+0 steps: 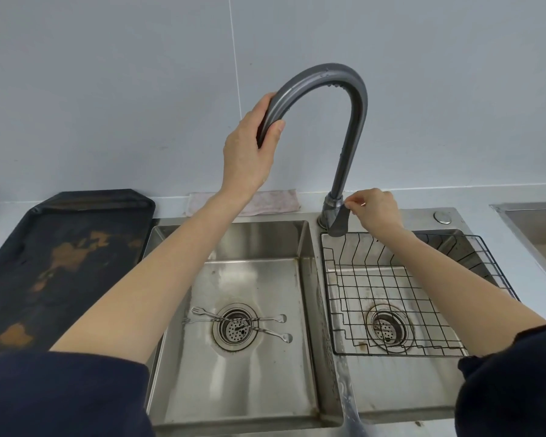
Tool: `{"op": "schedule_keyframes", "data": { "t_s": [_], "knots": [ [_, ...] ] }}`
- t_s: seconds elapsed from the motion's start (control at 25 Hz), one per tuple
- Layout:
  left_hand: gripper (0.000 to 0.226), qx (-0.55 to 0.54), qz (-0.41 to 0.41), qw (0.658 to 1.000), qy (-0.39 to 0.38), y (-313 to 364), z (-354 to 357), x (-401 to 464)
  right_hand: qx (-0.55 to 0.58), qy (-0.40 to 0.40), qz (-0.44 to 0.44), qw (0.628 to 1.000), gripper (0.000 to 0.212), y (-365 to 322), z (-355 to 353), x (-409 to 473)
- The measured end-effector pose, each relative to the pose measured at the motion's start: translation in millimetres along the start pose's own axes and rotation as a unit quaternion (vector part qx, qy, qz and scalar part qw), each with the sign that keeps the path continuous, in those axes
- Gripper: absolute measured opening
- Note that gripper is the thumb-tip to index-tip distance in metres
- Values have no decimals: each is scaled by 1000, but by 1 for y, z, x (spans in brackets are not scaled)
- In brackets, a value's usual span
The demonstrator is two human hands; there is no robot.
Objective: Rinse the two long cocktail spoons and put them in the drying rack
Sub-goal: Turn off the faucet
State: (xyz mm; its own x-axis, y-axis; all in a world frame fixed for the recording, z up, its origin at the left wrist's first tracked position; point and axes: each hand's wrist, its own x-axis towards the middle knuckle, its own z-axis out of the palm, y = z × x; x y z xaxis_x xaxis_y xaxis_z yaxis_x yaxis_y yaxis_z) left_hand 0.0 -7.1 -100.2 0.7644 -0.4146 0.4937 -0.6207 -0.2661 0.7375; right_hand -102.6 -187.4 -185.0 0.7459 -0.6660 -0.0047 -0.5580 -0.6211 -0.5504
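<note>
A pale grey desk [501,197] carries a double stainless-steel sink [309,241] set into it. On its left part lies a dark, brown-stained rectangular tray [60,247]; a pinkish folded cloth [265,201] lies along the back edge — just behind the left basin. A second steel basin [536,225] sits at far right.

spoons [238,324] in left basin [234,389], rack [401,298] in right

Left hand [249,146] hides faucet [350,127] outlet (fully)
</note>
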Motion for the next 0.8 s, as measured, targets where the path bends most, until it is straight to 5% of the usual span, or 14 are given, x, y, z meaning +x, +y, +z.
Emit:
{"op": "schedule_keyframes", "data": {
  "t_s": [0.4, 0.8],
  "knots": [
    [48, -8, -63, 995, -74, -3, -30, -13, -106, -6, -152, 983, 36, -21, 19, -33],
    [45, 86, -138, 974, -158, -66, -46, -63, -139, -153, -191, 960, 38, -49, 81, -58]
  ]
}}
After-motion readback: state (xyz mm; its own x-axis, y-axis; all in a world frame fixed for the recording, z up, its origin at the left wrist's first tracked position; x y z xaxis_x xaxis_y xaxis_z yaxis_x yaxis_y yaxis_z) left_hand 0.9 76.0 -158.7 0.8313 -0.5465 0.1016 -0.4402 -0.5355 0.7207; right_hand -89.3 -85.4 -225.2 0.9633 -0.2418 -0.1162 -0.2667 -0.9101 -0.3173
